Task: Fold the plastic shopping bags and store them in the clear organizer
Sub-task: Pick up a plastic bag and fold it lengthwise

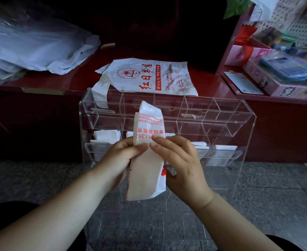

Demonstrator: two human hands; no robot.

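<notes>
A white plastic bag with red print, folded into a long narrow strip [147, 171], is held upright in front of the clear organizer [243, 124]. My left hand [120, 156] grips its left edge and my right hand [181, 162] pinches it from the right, thumbs meeting near the strip's middle. The organizer stands on the floor against a red counter; its upper compartments hold nothing, and its lower row holds several folded white bags [107, 135]. A flat unfolded bag with red characters [149, 77] lies on the counter behind, one handle hanging into the organizer's top.
A heap of pale plastic bags [31, 48] lies on the counter [40, 82] at the left. Shelves with stationery boxes and a calculator [286, 66] stand at the right. Grey tiled floor [40, 178] stretches below my arms.
</notes>
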